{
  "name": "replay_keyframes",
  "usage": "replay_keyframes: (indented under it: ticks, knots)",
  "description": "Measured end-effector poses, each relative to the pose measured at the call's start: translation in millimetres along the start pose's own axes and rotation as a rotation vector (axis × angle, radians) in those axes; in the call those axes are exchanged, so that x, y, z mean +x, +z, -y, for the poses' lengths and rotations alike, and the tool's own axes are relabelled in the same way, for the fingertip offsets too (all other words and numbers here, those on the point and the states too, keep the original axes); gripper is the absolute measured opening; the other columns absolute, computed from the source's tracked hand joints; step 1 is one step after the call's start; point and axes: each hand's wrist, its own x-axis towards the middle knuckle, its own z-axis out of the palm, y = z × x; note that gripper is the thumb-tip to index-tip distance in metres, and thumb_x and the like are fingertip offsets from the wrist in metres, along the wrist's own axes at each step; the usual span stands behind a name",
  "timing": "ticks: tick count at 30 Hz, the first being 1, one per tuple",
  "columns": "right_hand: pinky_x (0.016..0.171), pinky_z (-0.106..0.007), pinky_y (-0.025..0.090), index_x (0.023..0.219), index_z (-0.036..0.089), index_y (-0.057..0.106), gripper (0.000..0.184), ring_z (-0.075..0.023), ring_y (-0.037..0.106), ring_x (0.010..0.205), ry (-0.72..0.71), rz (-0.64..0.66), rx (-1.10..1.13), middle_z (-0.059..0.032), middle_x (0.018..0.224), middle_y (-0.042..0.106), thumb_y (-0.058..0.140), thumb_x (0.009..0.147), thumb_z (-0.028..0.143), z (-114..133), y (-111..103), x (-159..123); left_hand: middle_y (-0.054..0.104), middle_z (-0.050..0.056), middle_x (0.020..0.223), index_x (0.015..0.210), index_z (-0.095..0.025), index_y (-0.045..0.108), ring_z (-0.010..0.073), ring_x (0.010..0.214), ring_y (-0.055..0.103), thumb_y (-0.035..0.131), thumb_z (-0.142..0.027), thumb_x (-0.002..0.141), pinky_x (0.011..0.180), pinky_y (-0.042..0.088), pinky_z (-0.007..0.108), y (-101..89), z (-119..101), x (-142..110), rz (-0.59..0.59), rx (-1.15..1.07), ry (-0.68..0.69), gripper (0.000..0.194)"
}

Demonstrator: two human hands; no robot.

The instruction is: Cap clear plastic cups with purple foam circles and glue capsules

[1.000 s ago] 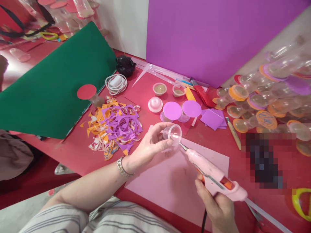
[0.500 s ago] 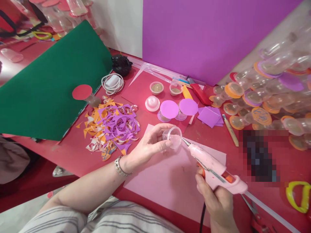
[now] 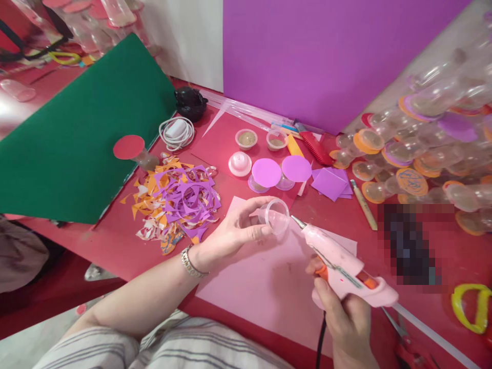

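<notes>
Between the thumb and fingers of my left hand (image 3: 244, 223) is a small clear plastic cup (image 3: 280, 218), tilted so its open rim faces right. My right hand (image 3: 342, 312) grips a pink glue gun (image 3: 338, 259), fingers at its orange trigger. The gun's metal nozzle points at the cup's rim, with a small gap between them. Under both hands lies a sheet of pink paper (image 3: 265, 282). Beyond the cup stand two purple discs (image 3: 266, 172) on clear cups, a pink-white domed piece (image 3: 240, 164) and two small cups of sand-like filling (image 3: 246, 139).
Paper scraps (image 3: 184, 197) are heaped left of my hand, beside a red-topped clear piece (image 3: 129, 147) and a coiled white cable (image 3: 177, 133). A green board (image 3: 88, 133) leans at the left. Stacked clear cup pieces (image 3: 426, 154) fill the right. Yellow-handled scissors (image 3: 472, 307) lie lower right.
The glue gun has moved slightly right, and its nozzle has drawn away from the cup's rim. My left hand keeps the cup, turned slightly.
</notes>
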Motion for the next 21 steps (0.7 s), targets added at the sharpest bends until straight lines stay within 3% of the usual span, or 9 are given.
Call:
replay_keyframes:
  ticks: [4,10,16,21]
  knots:
    - [0.07,-0.032,0.061,0.101,0.022,0.073,0.013,-0.0223,0.074,0.081,-0.052,-0.019,-0.009,-0.0046,0.088,0.078,0.064,0.094,0.027,-6,1,-7,0.065,0.008,0.122,0.121,-0.024,0.066,0.0201,0.098,0.061,0.085,-0.038,0.077,0.072,0.05,0.028,1.1,1,0,-0.06,-0.019,0.041,0.05]
    - [0.048,-0.03,0.057,0.105,0.019,0.078,0.025,-0.024,0.073,0.066,-0.087,-0.08,-0.049,-0.0096,0.089,0.081,0.07,0.091,0.039,-19,-1,-15,0.067,0.006,0.112,0.114,-0.023,0.066,0.0164,0.092,0.061,0.085,-0.04,0.077,0.07,0.049,0.025,1.7,2,-1,-0.094,-0.05,0.053,0.045]
    - [0.062,-0.034,0.063,0.102,0.019,0.076,0.025,-0.0258,0.075,0.074,-0.011,-0.064,-0.057,-0.0099,0.09,0.08,0.065,0.094,0.041,-18,1,-18,0.067,0.006,0.111,0.115,-0.022,0.066,0.0158,0.089,0.061,0.085,-0.042,0.077,0.069,0.048,0.025,0.6,2,-2,-0.098,-0.014,0.071,0.047]
    - [0.056,-0.028,0.06,0.102,0.022,0.073,0.015,-0.0207,0.073,0.066,-0.076,-0.034,-0.011,-0.0051,0.085,0.078,0.065,0.093,0.03,-14,-1,-13,0.068,0.005,0.114,0.12,-0.026,0.065,0.0167,0.093,0.063,0.083,-0.04,0.08,0.074,0.05,0.027,0.4,1,-1,-0.073,0.007,0.072,0.047]
